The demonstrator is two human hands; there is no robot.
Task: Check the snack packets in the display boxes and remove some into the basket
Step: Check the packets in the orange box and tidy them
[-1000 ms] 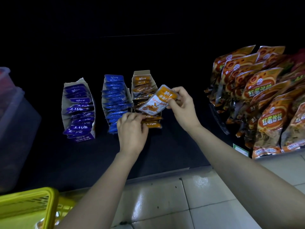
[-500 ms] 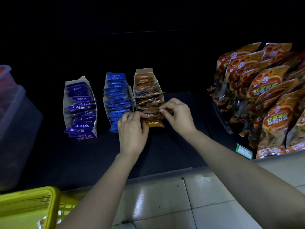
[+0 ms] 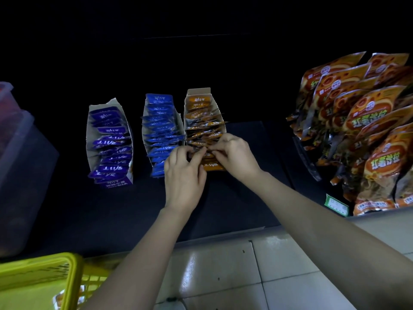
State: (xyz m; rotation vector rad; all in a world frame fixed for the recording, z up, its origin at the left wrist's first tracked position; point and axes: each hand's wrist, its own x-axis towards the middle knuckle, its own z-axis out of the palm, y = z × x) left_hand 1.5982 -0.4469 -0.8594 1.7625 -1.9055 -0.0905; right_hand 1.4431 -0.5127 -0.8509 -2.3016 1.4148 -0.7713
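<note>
Three display boxes stand side by side on a dark shelf: a purple-packet box (image 3: 109,142), a blue-packet box (image 3: 161,130) and an orange-packet box (image 3: 202,117). Both my hands are at the near end of the orange box. My left hand (image 3: 184,175) and my right hand (image 3: 234,156) have their fingers curled in among the orange packets (image 3: 201,136), pinching them close together. The yellow basket (image 3: 51,278) sits at the bottom left, with a packet lying in it.
Large orange snack bags (image 3: 368,135) hang crowded at the right, with a green price tag (image 3: 337,203) below. A translucent plastic bin (image 3: 15,166) stands at the far left. White floor tiles (image 3: 245,276) lie in front of the shelf.
My right hand held an orange packet up above the box, then pushed it back down among the others. Both hands now work together at the box's near end.
</note>
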